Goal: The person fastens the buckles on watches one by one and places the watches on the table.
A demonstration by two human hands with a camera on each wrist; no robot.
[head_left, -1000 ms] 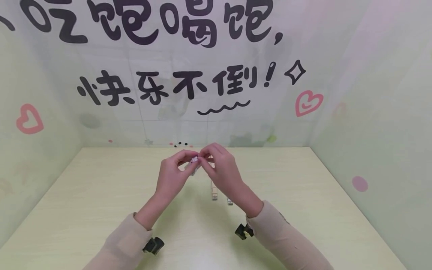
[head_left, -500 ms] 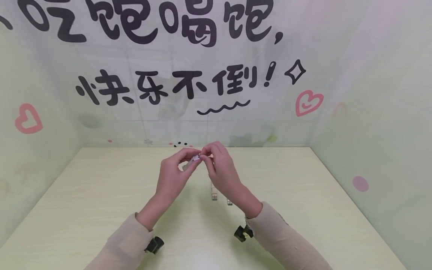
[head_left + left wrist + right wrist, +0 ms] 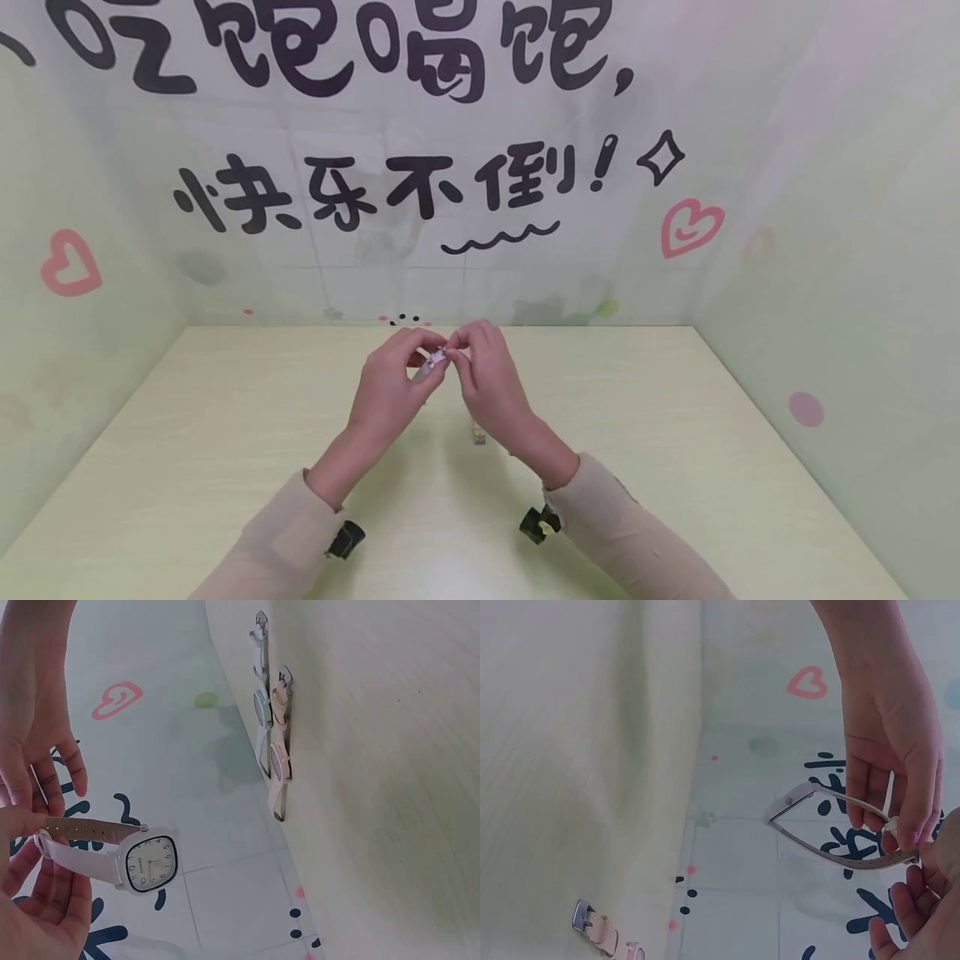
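Observation:
A wristwatch with a rounded square face and pale strap (image 3: pixel 154 862) hangs from both hands, raised over the table, its strap ends meeting between the fingertips. In the head view only a small part of this watch (image 3: pixel 435 360) shows. My left hand (image 3: pixel 393 379) pinches the strap near its white loop; in the right wrist view the same hand (image 3: pixel 892 757) comes down from the top. Close against it, my right hand (image 3: pixel 487 379) pinches the strap end, thumb against fingers; its fingers (image 3: pixel 907 900) show at the lower right of that view.
Two more watches lie on the table (image 3: pixel 225 433) below the hands: one with a pink strap (image 3: pixel 280 750), one with a whitish strap (image 3: pixel 261 705). In the head view the right hand and forearm largely cover them. A printed wall (image 3: pixel 360 275) closes off the back.
Both hands stay nearly in place, fingertips working at the strap. The held watch has turned slightly, and the right hand now covers more of the watches on the table.

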